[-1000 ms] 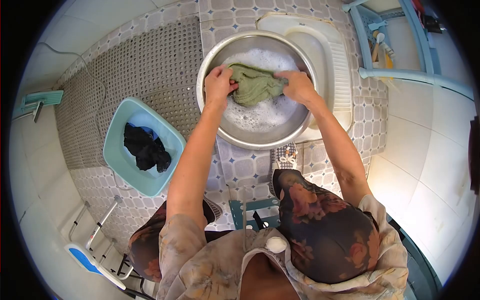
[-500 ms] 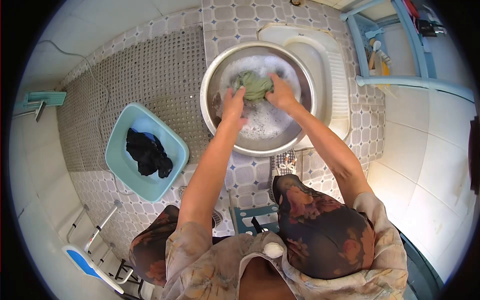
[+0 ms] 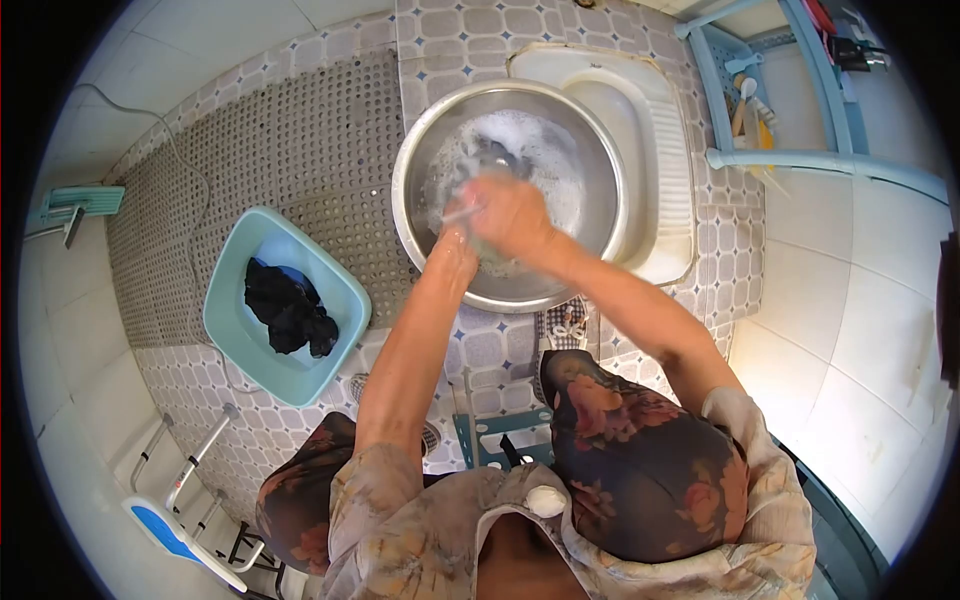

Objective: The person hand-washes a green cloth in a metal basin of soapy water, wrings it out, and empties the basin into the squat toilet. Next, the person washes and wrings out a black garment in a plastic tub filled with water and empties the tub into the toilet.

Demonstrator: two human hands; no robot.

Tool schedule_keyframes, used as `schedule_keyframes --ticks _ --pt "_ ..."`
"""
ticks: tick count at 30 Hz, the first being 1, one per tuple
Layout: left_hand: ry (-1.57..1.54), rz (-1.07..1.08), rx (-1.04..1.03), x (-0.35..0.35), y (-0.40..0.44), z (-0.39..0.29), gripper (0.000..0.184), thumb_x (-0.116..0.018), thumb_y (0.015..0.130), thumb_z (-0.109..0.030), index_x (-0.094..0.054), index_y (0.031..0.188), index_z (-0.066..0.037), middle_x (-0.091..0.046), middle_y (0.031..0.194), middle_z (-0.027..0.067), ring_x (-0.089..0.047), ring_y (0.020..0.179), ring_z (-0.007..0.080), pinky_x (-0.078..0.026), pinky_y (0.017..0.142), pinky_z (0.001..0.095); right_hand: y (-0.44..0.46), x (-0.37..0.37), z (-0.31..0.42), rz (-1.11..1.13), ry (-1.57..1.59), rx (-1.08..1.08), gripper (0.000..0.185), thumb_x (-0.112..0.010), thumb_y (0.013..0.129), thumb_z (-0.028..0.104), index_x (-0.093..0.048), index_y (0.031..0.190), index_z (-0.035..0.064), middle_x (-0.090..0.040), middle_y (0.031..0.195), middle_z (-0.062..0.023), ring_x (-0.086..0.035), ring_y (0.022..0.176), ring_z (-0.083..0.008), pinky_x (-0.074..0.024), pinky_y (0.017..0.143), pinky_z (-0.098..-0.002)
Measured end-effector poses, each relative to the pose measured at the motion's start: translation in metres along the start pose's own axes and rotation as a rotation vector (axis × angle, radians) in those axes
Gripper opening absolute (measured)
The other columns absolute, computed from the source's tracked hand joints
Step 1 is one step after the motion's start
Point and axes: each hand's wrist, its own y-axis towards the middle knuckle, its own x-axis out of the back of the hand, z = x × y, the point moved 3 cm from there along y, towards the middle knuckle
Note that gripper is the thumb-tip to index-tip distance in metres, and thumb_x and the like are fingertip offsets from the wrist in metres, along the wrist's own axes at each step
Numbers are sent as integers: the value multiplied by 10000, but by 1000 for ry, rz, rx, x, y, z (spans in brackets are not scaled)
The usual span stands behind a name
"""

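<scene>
A wide metal basin holds foamy water. Over its near left part, my two hands are pressed together. My right hand is closed and smeared by motion, lying over the fingers of my left hand. The left hand looks closed too, with its fingers partly hidden. Bunched between them is the green cloth, of which only a small blurred patch shows below the right hand. Dark water shows through a gap in the foam beyond my hands.
A light blue plastic tub with black clothing in it stands to the left, partly on a perforated mat. Behind the basin lies a white squat toilet. A blue rack stands at upper right, a blue-and-white seat at lower left.
My hands have come together from either side of the green cloth, the right moving left and toward me. The cloth, spread between them before, is now mostly hidden in them.
</scene>
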Motion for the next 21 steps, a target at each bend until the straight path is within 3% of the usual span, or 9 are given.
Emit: schedule_keyframes --ticks 2,5,7,11,13,15,16,19,21 --pt "287 -147 44 -38 -15 -5 278 -465 976 -250 -602 1064 -25 -633 983 106 -641 860 223 -552 760 358 6 -3 -61 213 -135 -249 298 -498 924 287 -658 810 63 -660 751 -205 -669 704 -354 -537 610 -451" --pt "401 -291 85 -76 -33 -12 265 -459 965 -213 -613 1012 -2 -636 920 102 -642 780 217 -546 694 341 -9 -2 -75 136 -159 -427 346 -472 945 292 -642 802 27 -642 700 -222 -655 659 -389 -529 599 -480" --pt "363 -336 70 -80 -44 -11 287 -485 945 -222 -616 1009 25 -636 894 125 -647 796 223 -551 688 366 -13 13 -46 163 -49 -409 336 -466 946 278 -638 824 16 -641 725 -232 -645 650 -411 -526 609 -495" --pt "167 -16 45 -22 -13 2 334 -505 951 -278 -622 1016 28 -649 956 119 -649 846 215 -537 742 344 -9 23 28 200 10 -192 326 -443 952 260 -624 849 9 -639 789 -250 -634 650 -435 -521 624 -516" --pt "136 41 49 -19 -21 -1 365 -526 949 -310 -628 1037 29 -657 1003 110 -648 885 208 -526 783 340 -11 12 4 200 10 -190 277 -472 936 250 -609 883 15 -637 816 -250 -641 687 -426 -522 644 -507" --pt "346 -215 10 -56 -34 -9 391 -579 927 -332 -631 1061 32 -656 1025 114 -642 902 206 -516 802 343 0 -4 -54 241 -157 -183 260 -483 935 247 -603 875 24 -638 814 -248 -643 711 -425 -519 653 -500" --pt "454 -350 2 -74 -44 -15 409 -605 915 -343 -633 1073 33 -656 1035 117 -639 910 204 -511 811 344 4 -2 -69 197 -107 -254 257 -500 936 253 -613 899 25 -643 804 -228 -647 713 -406 -518 657 -494" --pt "573 -214 -31 -98 -52 -36 474 -692 866 -350 -625 1116 46 -651 1048 136 -627 930 207 -494 836 337 0 13 -88 82 64 -438 263 -555 936 273 -648 953 27 -655 782 -165 -643 700 -345 -516 666 -466" --pt "655 -177 -181 -96 -52 -56 305 -764 806 -261 -647 937 -12 -651 913 118 -606 811 171 -483 742 298 8 38 -85 -11 214 -517 275 -600 931 288 -676 965 26 -658 782 -119 -617 665 -297 -517 671 -432"
